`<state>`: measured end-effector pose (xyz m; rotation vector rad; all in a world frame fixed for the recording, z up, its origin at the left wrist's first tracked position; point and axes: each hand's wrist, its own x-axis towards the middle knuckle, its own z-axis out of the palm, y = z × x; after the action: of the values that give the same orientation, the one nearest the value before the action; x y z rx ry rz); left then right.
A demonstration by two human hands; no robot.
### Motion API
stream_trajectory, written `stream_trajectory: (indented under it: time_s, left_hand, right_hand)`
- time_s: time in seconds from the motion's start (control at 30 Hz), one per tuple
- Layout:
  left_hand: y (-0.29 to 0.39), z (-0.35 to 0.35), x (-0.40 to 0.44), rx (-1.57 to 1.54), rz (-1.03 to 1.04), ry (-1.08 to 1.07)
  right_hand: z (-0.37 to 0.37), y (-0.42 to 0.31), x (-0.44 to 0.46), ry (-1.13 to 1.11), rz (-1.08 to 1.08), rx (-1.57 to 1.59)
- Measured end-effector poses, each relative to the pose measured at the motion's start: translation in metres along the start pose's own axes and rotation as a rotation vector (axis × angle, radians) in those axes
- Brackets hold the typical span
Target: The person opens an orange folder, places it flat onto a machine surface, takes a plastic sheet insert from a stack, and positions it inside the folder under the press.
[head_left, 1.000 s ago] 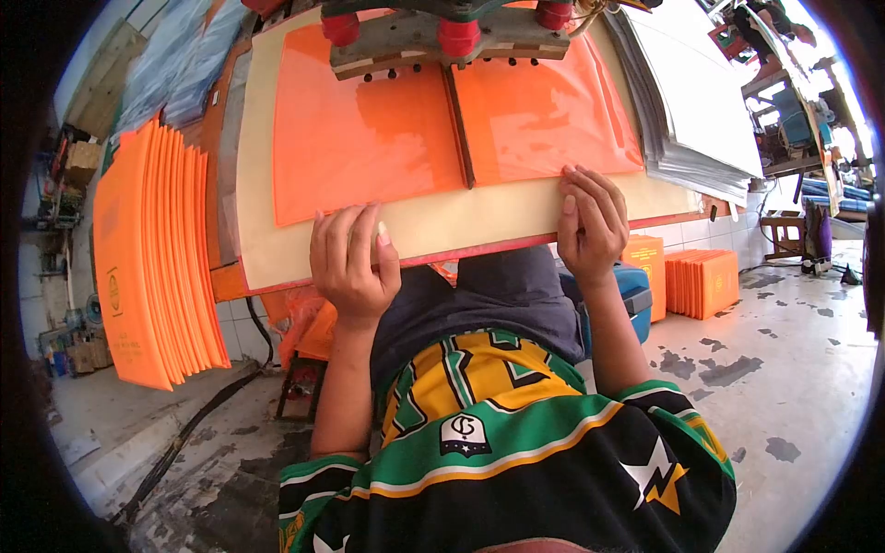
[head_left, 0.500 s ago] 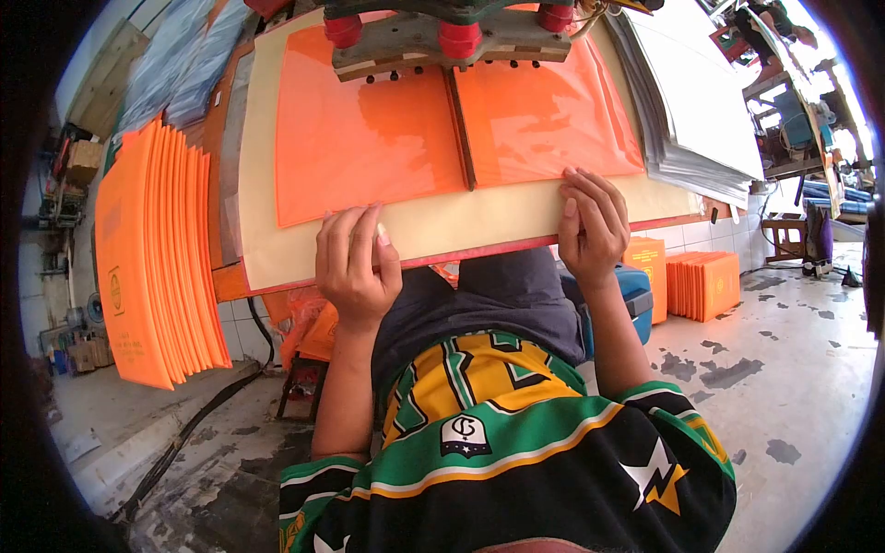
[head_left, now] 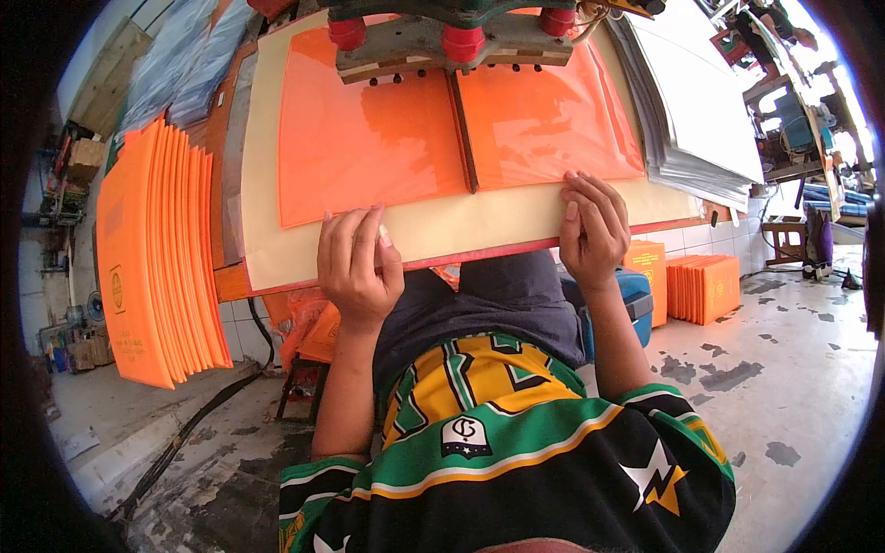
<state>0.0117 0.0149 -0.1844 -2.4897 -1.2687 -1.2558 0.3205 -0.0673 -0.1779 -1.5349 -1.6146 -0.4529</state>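
Note:
An orange plastic sheet (head_left: 369, 152), glossy and see-through, lies across a cream board (head_left: 442, 230) with a dark bar (head_left: 465, 138) along its middle. At the sheet's near left edge, my left hand (head_left: 358, 263) rests its fingertips, with the thumb apart from them. My right hand (head_left: 595, 226) has its fingertips at the near right edge, its fingers bent and the thumb below them. Neither hand wraps round anything that I can see. Over the sheet's far part stands a press head (head_left: 452, 51) with red posts, hiding what lies beneath it.
Orange folders (head_left: 157, 258) stand in a stack at the left. White sheets (head_left: 691, 101) are piled at the right. Below, more orange folders (head_left: 702, 288) stand on the floor near a blue case (head_left: 631, 304). Clear plastic (head_left: 180, 69) lies at the far left.

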Motion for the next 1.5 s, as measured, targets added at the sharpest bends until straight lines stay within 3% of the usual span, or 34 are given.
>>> stream_trajectory:
  time_s: [1.17, 1.27, 1.33, 1.5]
  left_hand:
    - [-0.003, 0.001, -0.003, 0.090, 0.035, 0.020]
    - [-0.003, 0.000, -0.003, 0.095, 0.032, 0.014]
    - [-0.003, -0.001, -0.003, 0.103, 0.034, 0.010]
    - [-0.003, 0.000, -0.003, 0.077, 0.043, 0.015]
  right_hand:
    - [-0.007, 0.000, 0.003, -0.002, 0.012, 0.041]
    - [-0.015, -0.002, 0.007, -0.032, 0.056, 0.076]
    - [-0.022, -0.005, 0.012, -0.034, 0.240, 0.199]
    - [-0.064, 0.050, 0.040, 0.137, 0.134, -0.117]
